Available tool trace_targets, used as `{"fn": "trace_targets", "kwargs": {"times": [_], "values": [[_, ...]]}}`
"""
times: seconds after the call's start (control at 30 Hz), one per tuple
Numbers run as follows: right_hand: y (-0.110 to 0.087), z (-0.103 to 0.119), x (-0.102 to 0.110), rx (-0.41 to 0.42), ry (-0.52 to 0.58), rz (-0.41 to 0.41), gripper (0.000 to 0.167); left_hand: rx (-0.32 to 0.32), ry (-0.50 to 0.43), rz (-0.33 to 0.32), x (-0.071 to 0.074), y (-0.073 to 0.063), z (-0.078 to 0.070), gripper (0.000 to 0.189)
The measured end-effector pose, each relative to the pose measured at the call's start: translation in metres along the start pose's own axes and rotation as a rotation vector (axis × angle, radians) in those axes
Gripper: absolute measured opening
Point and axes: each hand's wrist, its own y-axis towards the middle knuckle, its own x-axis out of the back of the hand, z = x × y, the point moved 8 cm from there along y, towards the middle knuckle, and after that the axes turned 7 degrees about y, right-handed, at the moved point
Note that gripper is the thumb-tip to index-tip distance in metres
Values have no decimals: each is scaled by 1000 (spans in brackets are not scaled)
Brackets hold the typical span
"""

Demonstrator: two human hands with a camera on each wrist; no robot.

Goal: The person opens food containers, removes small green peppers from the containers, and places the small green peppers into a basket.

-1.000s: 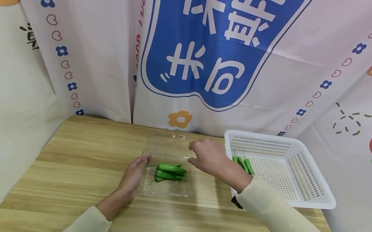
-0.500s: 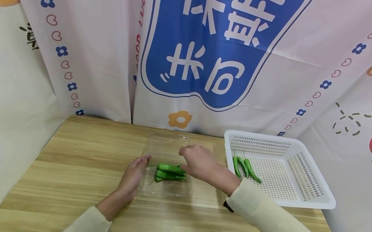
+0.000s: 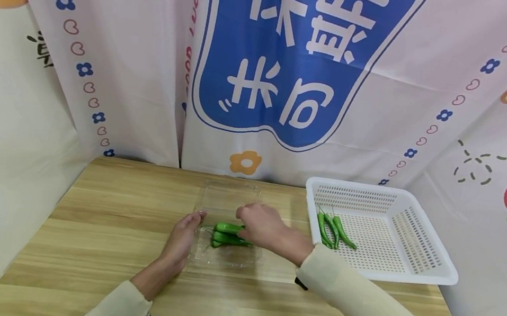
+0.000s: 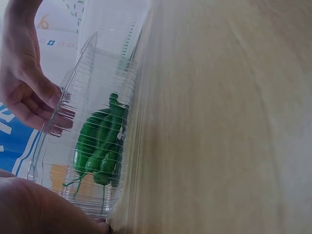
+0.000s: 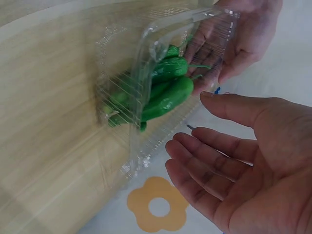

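Observation:
A clear plastic clamshell box (image 3: 223, 258) lies on the table with its lid folded back. Several green chili peppers (image 3: 225, 239) are bunched inside it, stems to the left. My left hand (image 3: 180, 239) touches the box's left end, fingers straight along the outer wall; they show through the plastic in the right wrist view. Over the right part of the box is my right hand (image 3: 263, 226), hiding the tips of some peppers. The right wrist view shows its fingers (image 5: 209, 168) loosely bent, thumb apart, nothing between them.
A white perforated basket (image 3: 421, 201) stands at the back right, with several green chilies (image 3: 342, 232) at its left side. Behind the wooden table (image 3: 100, 223) hangs a printed cloth (image 3: 151, 128).
My right hand has moved left and toward me, from beside the lid to over the peppers' right ends. The chilies in the basket have come into fuller view. My left hand stays put.

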Motion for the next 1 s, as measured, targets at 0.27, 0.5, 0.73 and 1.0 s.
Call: {"fn": "trace_targets", "kwargs": {"times": [0.27, 0.5, 0.73, 1.0], "values": [[8, 1, -14, 10, 17, 1, 19, 7, -4, 7, 0, -1, -1, 51], [14, 2, -24, -12, -6, -3, 12, 4, -11, 17, 0, -2, -3, 53], [16, 2, -31, -19, 16, -14, 8, 2, -16, 22, -1, -3, -3, 53], [20, 3, -37, -1, -12, -56, 13, 15, -11, 26, -1, -2, -1, 52]]}}
